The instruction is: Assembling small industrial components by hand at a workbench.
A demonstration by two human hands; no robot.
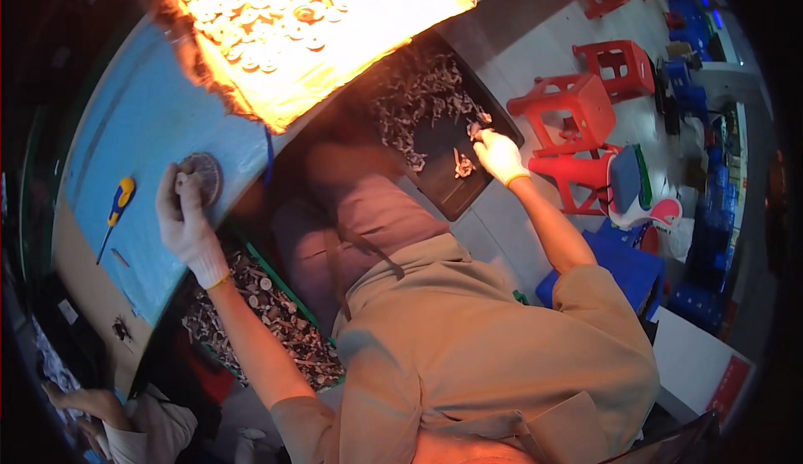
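My left hand (191, 234), in a white glove, is closed on a round, ridged, greyish-brown disc (203, 174) over the blue tabletop (159, 121). Off to the right, my right hand (499, 157), also gloved, pinches a small brownish figure-like piece (479, 124) above the right edge of a black tray (441, 133). A heap of similar small pieces (422, 87) fills the tray's far part. One loose piece (463, 163) lies by itself near my right hand. What the pieces are exactly is too small to tell.
A brightly lit, overexposed tray of small discs (293, 29) is at the top. A yellow-and-blue screwdriver (120, 205) lies left of my left hand. A green-edged crate (280, 284) of loose parts stands below. Red stools (569, 112) are on the right; another person's arm (92, 401) shows lower left.
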